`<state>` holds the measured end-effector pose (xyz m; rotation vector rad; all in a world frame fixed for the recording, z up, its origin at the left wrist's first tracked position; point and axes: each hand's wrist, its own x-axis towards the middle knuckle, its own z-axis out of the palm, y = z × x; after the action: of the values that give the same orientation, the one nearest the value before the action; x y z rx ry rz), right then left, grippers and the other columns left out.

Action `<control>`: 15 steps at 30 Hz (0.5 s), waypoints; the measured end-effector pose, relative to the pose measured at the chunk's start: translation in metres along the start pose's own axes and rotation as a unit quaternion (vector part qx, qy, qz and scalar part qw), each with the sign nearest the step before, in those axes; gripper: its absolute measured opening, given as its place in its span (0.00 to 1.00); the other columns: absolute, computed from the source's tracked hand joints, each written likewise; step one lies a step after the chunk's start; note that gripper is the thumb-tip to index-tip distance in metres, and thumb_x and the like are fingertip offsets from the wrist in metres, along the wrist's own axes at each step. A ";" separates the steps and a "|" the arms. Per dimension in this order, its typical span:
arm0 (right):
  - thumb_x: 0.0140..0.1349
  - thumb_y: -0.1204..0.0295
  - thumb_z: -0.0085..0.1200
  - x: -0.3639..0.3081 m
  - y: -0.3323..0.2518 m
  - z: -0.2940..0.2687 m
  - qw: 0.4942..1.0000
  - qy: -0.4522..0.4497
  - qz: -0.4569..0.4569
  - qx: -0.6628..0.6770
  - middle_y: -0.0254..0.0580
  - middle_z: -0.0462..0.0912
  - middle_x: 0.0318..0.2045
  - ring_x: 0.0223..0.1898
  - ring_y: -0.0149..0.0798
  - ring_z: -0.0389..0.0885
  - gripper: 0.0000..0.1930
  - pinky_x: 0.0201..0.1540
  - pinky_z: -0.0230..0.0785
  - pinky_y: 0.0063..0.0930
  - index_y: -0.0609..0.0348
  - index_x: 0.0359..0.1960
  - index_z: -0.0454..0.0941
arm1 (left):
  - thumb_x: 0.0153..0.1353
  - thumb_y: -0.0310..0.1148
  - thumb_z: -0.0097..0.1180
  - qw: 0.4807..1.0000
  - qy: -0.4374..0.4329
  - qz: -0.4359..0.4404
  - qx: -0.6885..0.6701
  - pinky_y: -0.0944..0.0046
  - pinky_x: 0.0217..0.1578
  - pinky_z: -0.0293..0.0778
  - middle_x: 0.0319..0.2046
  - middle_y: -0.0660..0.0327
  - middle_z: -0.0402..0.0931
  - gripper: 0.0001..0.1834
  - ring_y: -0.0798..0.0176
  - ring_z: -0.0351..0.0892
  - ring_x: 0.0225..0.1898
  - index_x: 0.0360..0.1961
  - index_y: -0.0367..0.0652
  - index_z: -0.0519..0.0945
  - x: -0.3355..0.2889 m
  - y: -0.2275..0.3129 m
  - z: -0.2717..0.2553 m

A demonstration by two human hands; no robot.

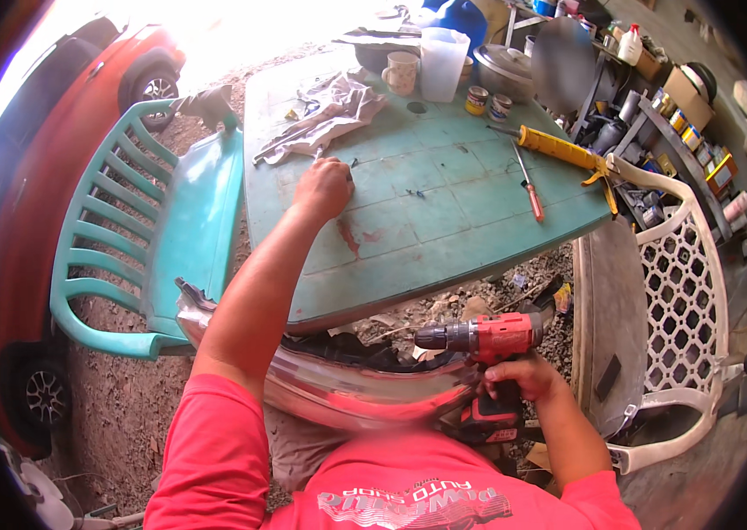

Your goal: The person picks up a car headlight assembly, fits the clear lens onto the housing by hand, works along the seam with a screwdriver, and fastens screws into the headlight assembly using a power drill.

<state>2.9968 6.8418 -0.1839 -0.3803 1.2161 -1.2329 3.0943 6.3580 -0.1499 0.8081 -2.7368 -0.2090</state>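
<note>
My left hand (325, 187) reaches onto the green plastic table (444, 216), its fingers closed just in front of a crumpled grey cloth (329, 115). Whatever those fingers hold, if anything, is hidden or too small to name. Low at the right, my right hand (528, 375) grips a red and black cordless drill (492, 336) by its handle, the chuck pointing left. Across my lap lies a long, curved, shiny car part (364, 389) that looks like a headlight; my left arm covers some of it.
A yellow caulking gun (559, 148) and a screwdriver (530, 190) lie on the table's right side. Small cans (477, 101), a mug (401, 72) and a clear pitcher (444, 64) stand farther back. A green chair (192, 221) is left, a white chair (682, 291) right.
</note>
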 end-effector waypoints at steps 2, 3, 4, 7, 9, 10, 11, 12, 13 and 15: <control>0.60 0.75 0.71 0.006 -0.004 0.000 1.000 -0.003 0.014 0.000 0.42 0.89 0.33 0.29 0.38 0.87 0.18 0.35 0.81 0.34 0.64 0.52 0.85 | 0.70 0.34 0.64 1.000 0.009 -0.005 -0.009 0.46 0.65 0.80 0.55 0.49 0.86 0.12 0.43 0.86 0.60 0.48 0.41 0.91 -0.005 -0.009 0.001; 0.59 0.75 0.70 0.008 -0.003 -0.003 1.000 -0.002 0.007 -0.009 0.45 0.90 0.33 0.30 0.41 0.89 0.20 0.37 0.83 0.35 0.67 0.54 0.85 | 0.71 0.34 0.63 1.000 0.016 -0.007 -0.023 0.45 0.63 0.80 0.53 0.47 0.86 0.11 0.42 0.86 0.58 0.47 0.40 0.90 -0.011 -0.011 0.002; 0.59 0.75 0.69 0.008 0.000 -0.006 1.000 0.000 0.002 -0.017 0.48 0.91 0.33 0.31 0.44 0.92 0.22 0.39 0.84 0.37 0.70 0.56 0.85 | 0.72 0.32 0.62 0.996 0.060 0.024 -0.065 0.44 0.59 0.81 0.49 0.43 0.88 0.11 0.36 0.87 0.54 0.48 0.37 0.88 -0.019 -0.003 -0.007; 0.58 0.74 0.70 0.003 0.001 -0.009 1.000 0.012 -0.013 -0.013 0.49 0.91 0.33 0.31 0.43 0.91 0.23 0.37 0.84 0.36 0.69 0.56 0.85 | 0.76 0.31 0.61 0.973 -0.023 -0.013 -0.230 0.49 0.48 0.85 0.39 0.47 0.90 0.10 0.43 0.92 0.43 0.47 0.34 0.86 -0.060 0.024 -0.046; 0.57 0.73 0.70 0.002 -0.007 0.000 0.999 0.001 -0.044 -0.014 0.50 0.91 0.34 0.29 0.41 0.89 0.25 0.35 0.82 0.33 0.69 0.57 0.85 | 0.80 0.31 0.60 0.901 -0.171 -0.017 -0.399 0.60 0.37 0.84 0.33 0.59 0.88 0.08 0.64 0.90 0.34 0.50 0.37 0.84 -0.103 0.031 -0.070; 0.57 0.73 0.70 0.003 -0.008 -0.002 0.999 -0.001 -0.038 -0.010 0.50 0.91 0.34 0.29 0.41 0.89 0.25 0.35 0.82 0.33 0.69 0.57 0.85 | 0.81 0.28 0.58 0.881 -0.237 -0.031 -0.409 0.64 0.35 0.83 0.34 0.63 0.86 0.06 0.69 0.89 0.34 0.51 0.37 0.82 -0.123 0.033 -0.078; 0.56 0.73 0.70 -0.001 -0.007 -0.008 0.999 -0.002 -0.039 -0.023 0.50 0.91 0.34 0.28 0.41 0.89 0.26 0.35 0.82 0.32 0.69 0.58 0.85 | 0.81 0.27 0.59 0.857 -0.276 -0.066 -0.430 0.64 0.36 0.83 0.35 0.63 0.86 0.06 0.69 0.89 0.35 0.53 0.36 0.81 -0.141 0.040 -0.084; 0.55 0.73 0.71 -0.001 -0.009 -0.010 0.998 -0.011 -0.040 -0.037 0.51 0.91 0.34 0.27 0.40 0.88 0.27 0.34 0.82 0.31 0.70 0.58 0.85 | 0.81 0.26 0.59 0.834 -0.309 -0.105 -0.446 0.65 0.38 0.83 0.35 0.63 0.86 0.07 0.68 0.89 0.35 0.55 0.35 0.81 -0.163 0.045 -0.090; 0.54 0.76 0.71 -0.002 -0.016 -0.003 0.999 -0.015 -0.040 -0.015 0.45 0.90 0.32 0.26 0.36 0.86 0.26 0.30 0.80 0.28 0.70 0.57 0.87 | 0.81 0.27 0.59 0.808 -0.303 -0.102 -0.494 0.66 0.38 0.82 0.36 0.62 0.88 0.09 0.70 0.89 0.36 0.57 0.35 0.82 -0.183 0.043 -0.087; 0.53 0.76 0.71 -0.001 -0.025 0.004 0.998 -0.034 -0.045 -0.018 0.44 0.89 0.32 0.26 0.36 0.86 0.27 0.31 0.80 0.29 0.70 0.57 0.87 | 0.81 0.27 0.59 0.762 -0.305 -0.099 -0.563 0.69 0.42 0.81 0.38 0.62 0.89 0.16 0.71 0.88 0.39 0.65 0.35 0.80 -0.216 0.039 -0.085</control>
<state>2.9880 6.8326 -0.1623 -0.5041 1.1755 -1.2656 3.2748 6.5041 -0.1090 0.6603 -2.2317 -2.2059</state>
